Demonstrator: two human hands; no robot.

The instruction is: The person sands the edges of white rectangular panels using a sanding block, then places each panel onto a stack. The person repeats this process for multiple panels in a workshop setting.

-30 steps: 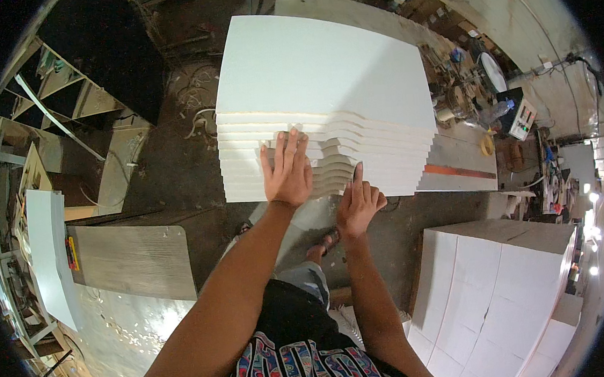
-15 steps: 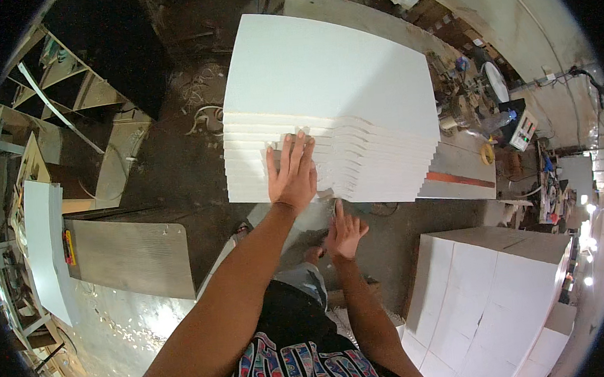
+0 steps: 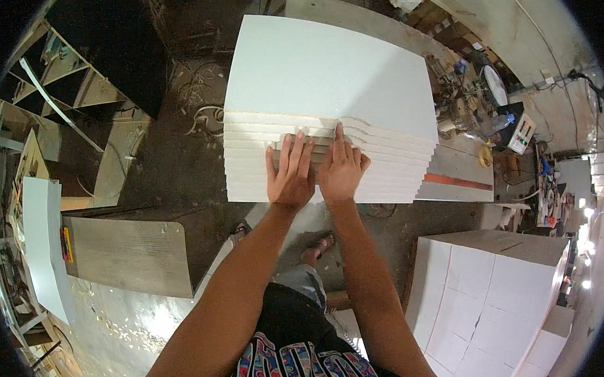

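Atop stepped white rectangular boards (image 3: 321, 68), the right hand (image 3: 341, 170), grip unclear, has climbed to upper edges beside the flattened, empty left hand (image 3: 292, 181).

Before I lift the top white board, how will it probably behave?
The top white board looks flat and unbent, so it is probably fairly stiff. Its broad face suggests an awkward lift. Lying on the stepped stack with no visible fastening, it may slide if pushed.

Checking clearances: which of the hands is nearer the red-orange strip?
Right. The right hand is at the stepped white stack, left of the red-orange strip; the left hand is there too, farther left.
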